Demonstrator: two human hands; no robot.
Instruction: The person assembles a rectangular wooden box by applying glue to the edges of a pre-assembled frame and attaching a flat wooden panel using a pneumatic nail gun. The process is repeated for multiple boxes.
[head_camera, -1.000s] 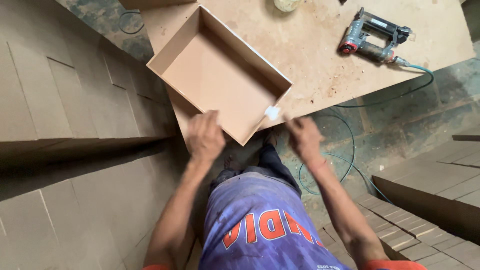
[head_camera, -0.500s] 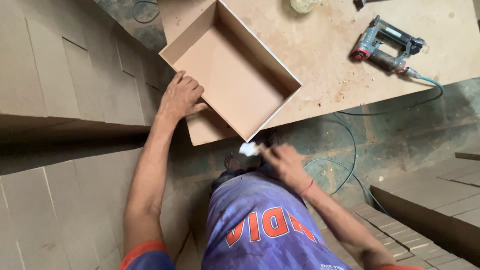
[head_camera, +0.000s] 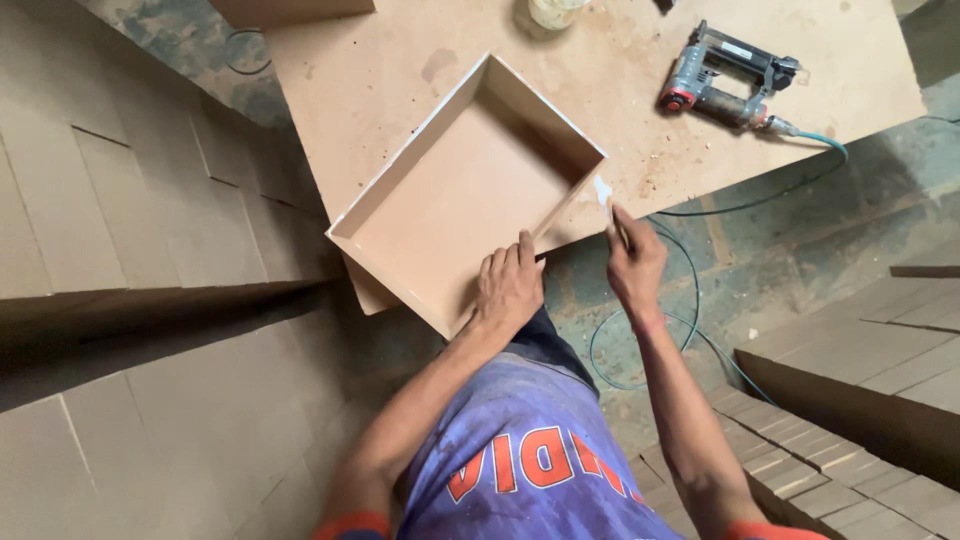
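One shallow square brown fibreboard tray (head_camera: 455, 200) sits mid-desk (head_camera: 380, 60). The left hand (head_camera: 508, 285) presses flat on its six-o'clock wall; the right hand (head_camera: 634, 265) pinches a white-tipped stick (head_camera: 610, 205). One grey nail gun (head_camera: 725, 78) lies at two o'clock.

A: Which items are cut off by the frame?
B: The pale jar (head_camera: 552, 12) at the top edge and a board (head_camera: 290, 10) beside it.
A: And hidden?
B: The left hand (head_camera: 508, 288) covers part of the box wall (head_camera: 455, 305).
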